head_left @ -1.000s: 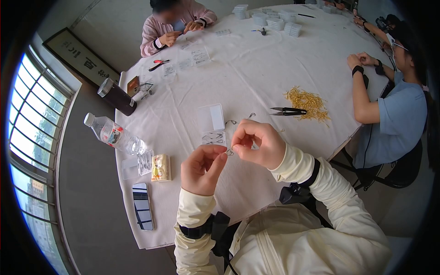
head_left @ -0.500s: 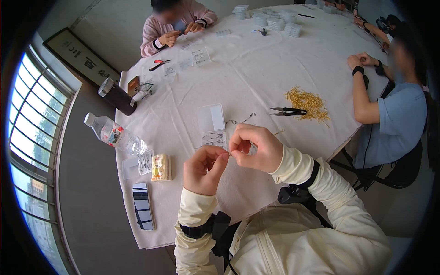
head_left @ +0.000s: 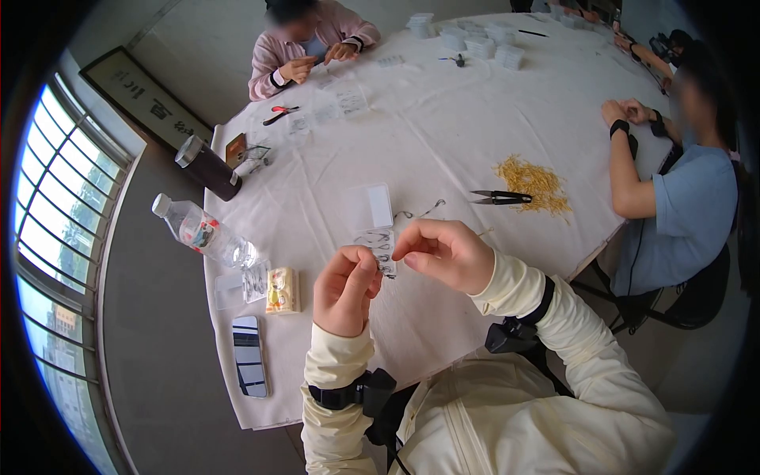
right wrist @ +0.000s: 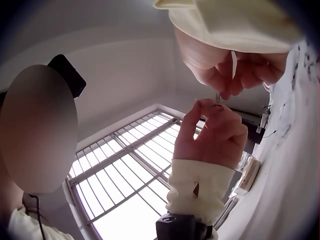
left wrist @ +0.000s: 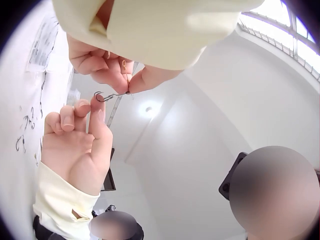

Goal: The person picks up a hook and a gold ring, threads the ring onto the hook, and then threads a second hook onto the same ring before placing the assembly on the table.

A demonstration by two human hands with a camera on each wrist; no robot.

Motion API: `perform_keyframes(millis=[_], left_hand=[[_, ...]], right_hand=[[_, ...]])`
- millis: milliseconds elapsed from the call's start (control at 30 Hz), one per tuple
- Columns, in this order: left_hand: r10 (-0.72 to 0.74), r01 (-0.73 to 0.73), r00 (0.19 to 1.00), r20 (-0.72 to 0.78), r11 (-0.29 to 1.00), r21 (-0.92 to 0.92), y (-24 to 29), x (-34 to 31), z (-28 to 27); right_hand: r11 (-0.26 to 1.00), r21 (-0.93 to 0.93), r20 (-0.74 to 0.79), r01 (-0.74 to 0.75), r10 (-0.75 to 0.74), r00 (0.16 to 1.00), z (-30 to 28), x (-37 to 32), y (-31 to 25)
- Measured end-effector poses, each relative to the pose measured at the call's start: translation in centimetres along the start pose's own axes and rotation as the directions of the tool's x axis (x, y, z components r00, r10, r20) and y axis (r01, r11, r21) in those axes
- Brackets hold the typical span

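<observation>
In the head view, my left hand (head_left: 344, 289) pinches a small dark hook (left wrist: 106, 98) between thumb and index finger; a thin gold loop (left wrist: 124, 64) shows among its fingers in the left wrist view. My right hand (head_left: 447, 255) is just right of it, its thumb and index tips slightly apart, other fingers loosely bent. The hook's bend lies at the right index fingertip in the left wrist view; whether they touch I cannot tell. Beyond the hands lies a clear case (head_left: 372, 237) holding several hooks, with its lid (head_left: 380, 206) behind.
Dark hooks (head_left: 431, 207) lie beyond my right hand. Black snips (head_left: 503, 197) rest beside a pile of gold pieces (head_left: 542, 190). At left are a bottle (head_left: 210, 236), a tumbler (head_left: 207, 168), a tissue pack (head_left: 283, 290) and a phone (head_left: 250, 356). Other people sit around the table.
The fingertips of my two hands, together half a second ago, have moved apart, the left slightly leftward. Dark hooks now show beside the left fingers. The head view has shifted slightly.
</observation>
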State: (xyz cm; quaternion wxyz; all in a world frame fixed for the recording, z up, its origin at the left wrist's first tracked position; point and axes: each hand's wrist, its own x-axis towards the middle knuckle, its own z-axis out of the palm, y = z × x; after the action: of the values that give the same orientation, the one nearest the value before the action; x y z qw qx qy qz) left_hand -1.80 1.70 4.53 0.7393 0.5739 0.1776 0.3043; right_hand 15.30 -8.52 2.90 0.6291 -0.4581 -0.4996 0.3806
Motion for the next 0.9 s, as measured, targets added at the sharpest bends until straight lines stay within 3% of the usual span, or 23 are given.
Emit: perform_keyframes(millis=[67,133,200,233,300,400,700,900], left_hand=[[-0.01,0.018,0.999,0.047,0.986,-0.167,-0.2,0.1,-0.2],[-0.015,0.024,0.999,0.051,0.982,-0.19,-0.2,0.1,-0.4],[-0.021,0.033,0.998,0.055,0.976,-0.213,-0.2,0.1,-0.4],[-0.016,0.028,0.998,0.057,0.977,-0.209,-0.2,0.1,-0.3],[-0.011,0.022,0.998,0.058,0.978,-0.206,-0.1,0.0,-0.1],[0.033,-0.022,0.998,0.059,0.982,-0.187,0.0,0.0,0.2],[0.037,-0.035,0.998,0.059,0.999,-0.034,0.6,-0.4,0.8],[0.052,-0.053,0.997,0.056,0.999,0.003,0.4,-0.4,0.7]], right_hand=[[0.999,0.021,0.048,-0.032,0.031,0.998,-0.1,0.0,0.7],[0.997,0.04,0.094,-0.066,0.062,0.994,-0.1,0.0,0.4],[0.941,0.089,0.147,-0.327,0.312,0.938,0.0,0.1,-0.6],[0.941,0.088,0.148,-0.327,0.313,0.938,0.0,0.1,-0.4],[0.817,0.274,0.245,-0.507,0.45,0.859,0.1,0.1,0.1],[0.722,0.379,0.288,-0.579,0.503,0.815,0.7,0.3,-0.2],[0.617,0.507,0.337,-0.602,0.501,0.797,1.0,0.2,0.9],[0.619,0.511,0.333,-0.596,0.497,0.801,0.8,0.3,1.0]])
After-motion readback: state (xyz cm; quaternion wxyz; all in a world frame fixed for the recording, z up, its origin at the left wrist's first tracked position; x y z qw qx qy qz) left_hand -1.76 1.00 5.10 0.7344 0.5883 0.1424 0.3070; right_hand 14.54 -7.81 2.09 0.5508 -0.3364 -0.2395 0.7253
